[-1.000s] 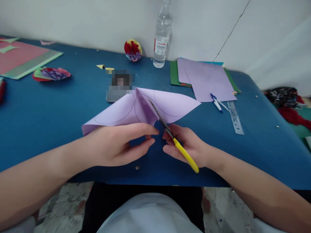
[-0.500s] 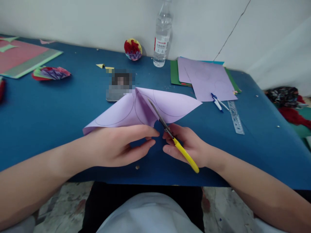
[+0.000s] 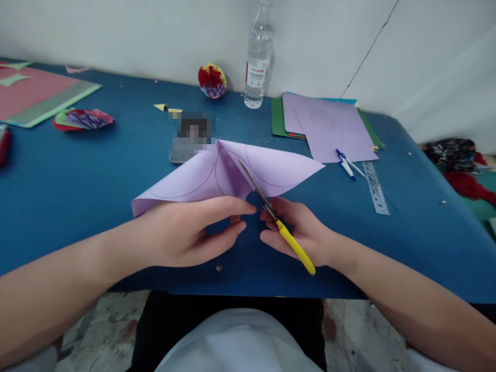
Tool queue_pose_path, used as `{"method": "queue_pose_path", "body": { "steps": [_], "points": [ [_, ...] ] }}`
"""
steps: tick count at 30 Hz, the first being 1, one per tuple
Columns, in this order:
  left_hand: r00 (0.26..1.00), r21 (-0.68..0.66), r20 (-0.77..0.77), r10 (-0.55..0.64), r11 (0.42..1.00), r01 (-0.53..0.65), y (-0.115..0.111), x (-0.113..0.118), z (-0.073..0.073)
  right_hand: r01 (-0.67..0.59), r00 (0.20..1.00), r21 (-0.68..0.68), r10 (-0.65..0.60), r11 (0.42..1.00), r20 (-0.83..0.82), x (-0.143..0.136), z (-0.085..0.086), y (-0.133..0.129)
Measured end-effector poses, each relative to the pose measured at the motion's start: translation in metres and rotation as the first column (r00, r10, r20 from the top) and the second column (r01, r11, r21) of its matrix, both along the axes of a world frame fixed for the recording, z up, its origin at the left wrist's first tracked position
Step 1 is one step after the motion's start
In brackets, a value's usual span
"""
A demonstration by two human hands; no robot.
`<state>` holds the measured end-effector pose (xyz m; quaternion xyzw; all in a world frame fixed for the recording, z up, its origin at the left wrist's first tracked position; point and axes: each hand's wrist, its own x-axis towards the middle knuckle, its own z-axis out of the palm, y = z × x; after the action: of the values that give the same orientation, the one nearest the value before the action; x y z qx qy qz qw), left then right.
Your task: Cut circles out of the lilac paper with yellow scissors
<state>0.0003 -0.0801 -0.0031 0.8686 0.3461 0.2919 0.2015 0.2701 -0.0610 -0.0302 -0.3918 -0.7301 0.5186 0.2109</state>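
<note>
Has purple paper (image 3: 182, 181) raised in folds over the blue table (image 3: 411, 227), touching the left hand (image 3: 189, 230), thumb and forefinger narrowly parted; cannot tell whether hidden fingers grip. Holds scissors (image 3: 295, 247) in the right hand (image 3: 302, 227), blades against paper. Looks nearly unchanged. Beyond, shows phone (image 3: 184, 153), bottle (image 3: 258, 64), cracked wall (image 3: 318, 46).

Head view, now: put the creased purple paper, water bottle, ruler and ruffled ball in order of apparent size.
1. Creased purple paper
2. Water bottle
3. Ruler and ruffled ball: too alike to rank; the ruler looks longer, the ball wider.
</note>
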Motion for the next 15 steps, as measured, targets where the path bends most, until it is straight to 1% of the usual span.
{"method": "queue_pose_path", "body": {
  "steps": [5, 8, 10, 13, 15],
  "points": [
    [0.997, 0.062, 0.044, 0.069, 0.996, -0.071, 0.0045, 0.0018, 0.0048, 0.038, 0.999, 0.024, -0.038, 0.999, 0.011, 0.0005, -0.0005, 0.0011],
    [0.996, 0.097, 0.054, 0.074, 0.992, -0.079, 0.0067, 0.0041, 0.0081, 0.046, 0.999, 0.025, -0.046, 0.999, 0.002, 0.0003, 0.0004, 0.0011],
    [0.992, 0.123, 0.068, 0.108, 0.986, -0.116, 0.0057, 0.0057, 0.008, 0.05, 0.999, -0.003, -0.05, 0.999, -0.018, 0.0, 0.0009, 0.0002],
    [0.979, 0.136, 0.094, 0.181, 0.972, -0.193, 0.0026, 0.0074, 0.0062, 0.043, 0.997, -0.08, -0.048, 0.996, -0.062, -0.0003, 0.0014, -0.0023],
    [0.981, 0.136, 0.093, 0.171, 0.974, -0.183, 0.0021, 0.0073, 0.0054, 0.031, 0.995, -0.114, -0.042, 0.993, -0.088, -0.0003, 0.0021, -0.0041]
  ]
}}
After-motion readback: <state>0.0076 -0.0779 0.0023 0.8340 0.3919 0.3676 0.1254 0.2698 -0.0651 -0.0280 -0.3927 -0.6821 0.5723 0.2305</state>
